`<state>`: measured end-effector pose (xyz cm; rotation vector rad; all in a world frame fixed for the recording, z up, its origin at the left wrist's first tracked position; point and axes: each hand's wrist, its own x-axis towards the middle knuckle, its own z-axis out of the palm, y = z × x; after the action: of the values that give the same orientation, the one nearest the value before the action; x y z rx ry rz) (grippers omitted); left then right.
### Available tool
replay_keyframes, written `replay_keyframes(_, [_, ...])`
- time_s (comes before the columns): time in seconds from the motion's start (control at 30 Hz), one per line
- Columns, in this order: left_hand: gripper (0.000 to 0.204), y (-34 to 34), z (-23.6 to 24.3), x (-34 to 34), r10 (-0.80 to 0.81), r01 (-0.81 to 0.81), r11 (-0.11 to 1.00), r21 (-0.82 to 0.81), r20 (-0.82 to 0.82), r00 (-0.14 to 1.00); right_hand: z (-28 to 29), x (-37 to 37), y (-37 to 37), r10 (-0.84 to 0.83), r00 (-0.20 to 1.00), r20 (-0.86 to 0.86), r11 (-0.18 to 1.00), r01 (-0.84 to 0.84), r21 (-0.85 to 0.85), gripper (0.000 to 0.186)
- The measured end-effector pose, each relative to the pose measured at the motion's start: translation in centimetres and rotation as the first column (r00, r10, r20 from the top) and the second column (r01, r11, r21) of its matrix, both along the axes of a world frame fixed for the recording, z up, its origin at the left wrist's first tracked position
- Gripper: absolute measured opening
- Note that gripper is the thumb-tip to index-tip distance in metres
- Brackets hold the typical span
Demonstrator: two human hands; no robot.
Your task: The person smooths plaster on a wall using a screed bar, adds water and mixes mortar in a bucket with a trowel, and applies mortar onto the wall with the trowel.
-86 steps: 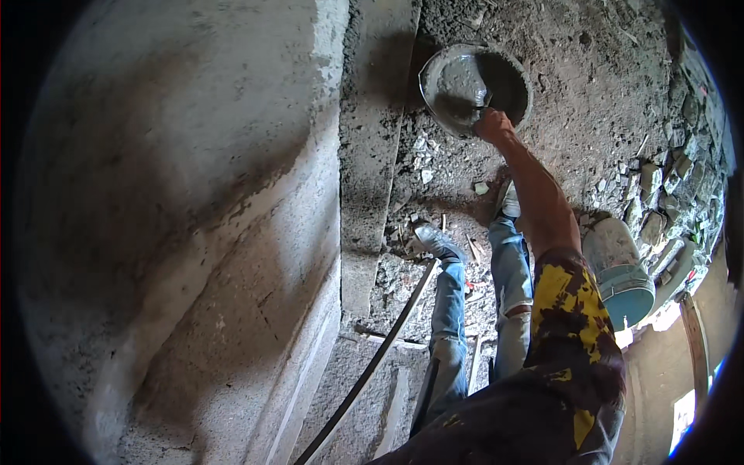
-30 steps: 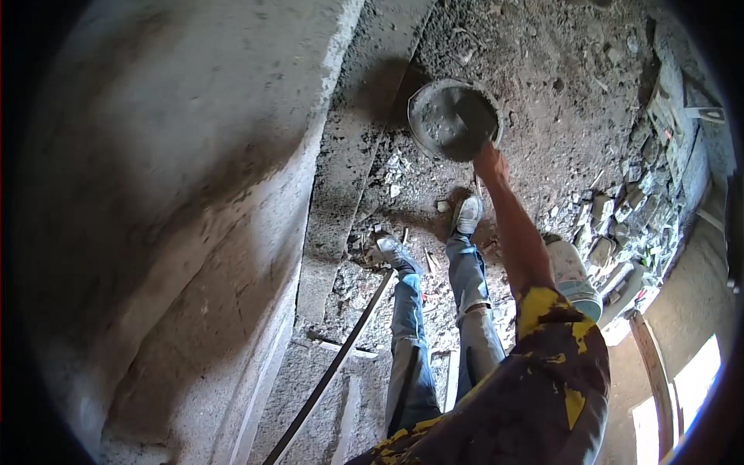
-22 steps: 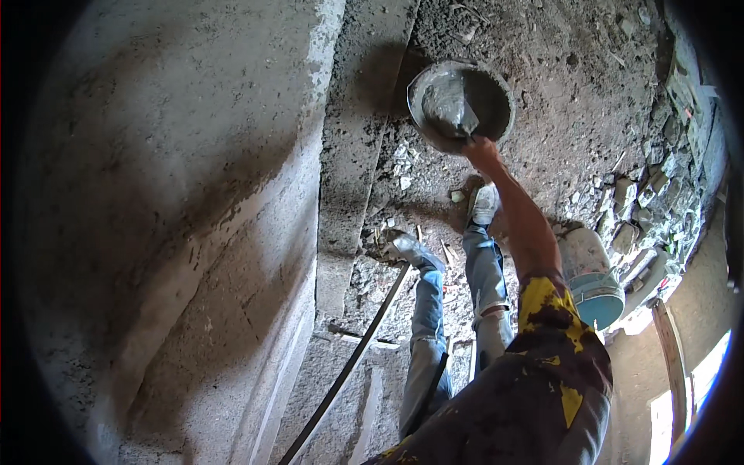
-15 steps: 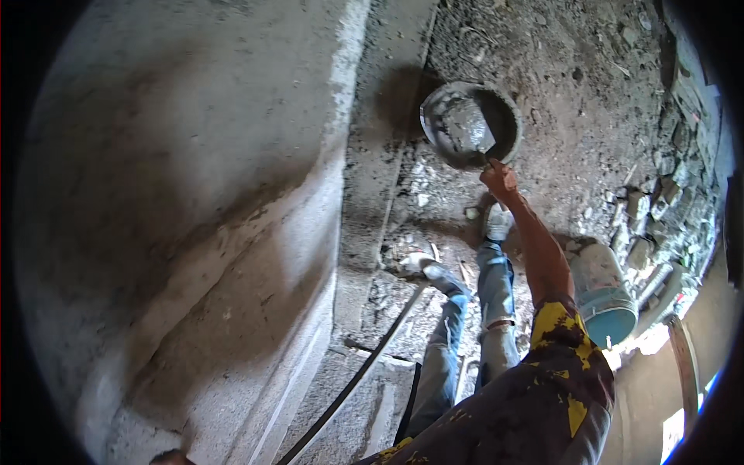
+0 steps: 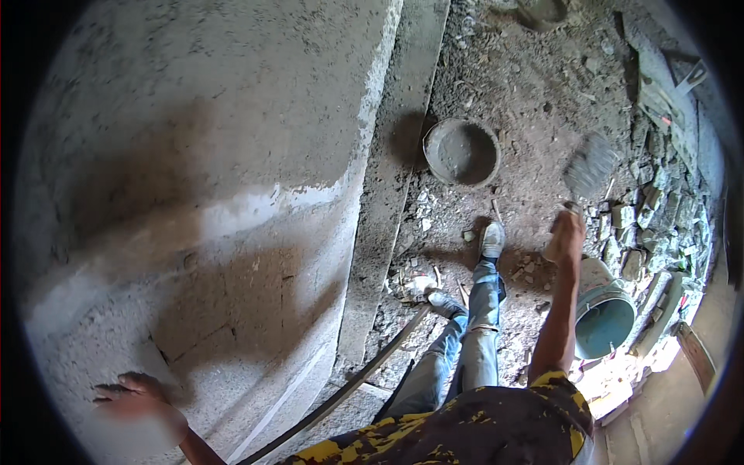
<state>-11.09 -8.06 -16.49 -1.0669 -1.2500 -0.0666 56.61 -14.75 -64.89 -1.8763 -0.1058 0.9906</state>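
My right hand (image 5: 570, 232) is closed around the handle of a trowel (image 5: 590, 164), whose grey blade is smeared by motion. Hand and blade are apart from the round mortar bucket (image 5: 463, 155), which stands on the ground to their left with wet grey mix inside. At the lower left, my left hand (image 5: 143, 407) has its fingers stretched out beside the wall (image 5: 256, 341). A blurred patch covers part of that hand, and whether it touches the wall I cannot tell. The wall has rough grey plaster above and a paler band lower down.
A tipped bucket (image 5: 606, 322) with a blue-green inside lies right of my legs. Broken bricks and rubble (image 5: 632, 232) line the right side. A long pole or hose (image 5: 356, 380) slants past my feet. Another container (image 5: 542, 12) is at the far edge.
My right hand has lifted the trowel out of the mortar bucket and swung it to the right. My left hand has come further into view at the lower left.
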Motion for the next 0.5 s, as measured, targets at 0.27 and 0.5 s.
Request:
replay_keyframes(0.27, [0.063, -0.2, 0.8, -1.1, -0.053, 0.053, 0.999, -0.011, -0.026, 0.998, 1.0, 8.0, -10.2, 0.521, 0.158, 0.839, 0.738, 0.41, -0.536, 0.036])
replay_keyframes(0.5, [0.064, -0.2, -0.7, -1.4, 0.005, -0.005, 1.0, -0.006, 0.01, 1.0, -1.3, -37.1, 14.2, 0.093, 0.63, 0.771, 0.89, -0.399, 0.218, 0.015])
